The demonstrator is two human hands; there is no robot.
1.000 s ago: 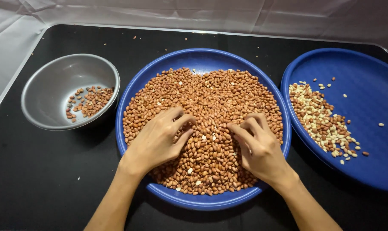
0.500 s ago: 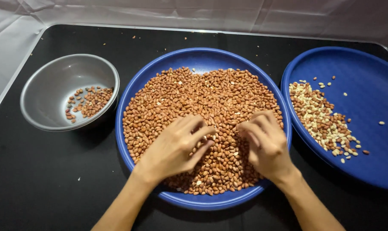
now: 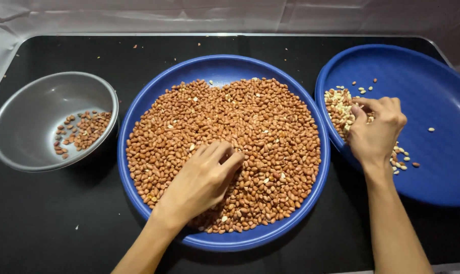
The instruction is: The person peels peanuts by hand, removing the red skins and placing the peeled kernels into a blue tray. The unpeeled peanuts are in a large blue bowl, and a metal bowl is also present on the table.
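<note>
Hands: left (image 3: 202,180) open on peanuts (image 3: 240,132), right (image 3: 376,129) curled, contents hidden.

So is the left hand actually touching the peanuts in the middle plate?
Touching. The head view shows the left hand lying flat on the peanuts, fingers pressed into the pile.

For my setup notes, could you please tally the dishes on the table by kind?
Blue trays: 2, the middle tray under the left hand and the right tray under the right hand
Grey bowl: 1
Total: 3
</note>
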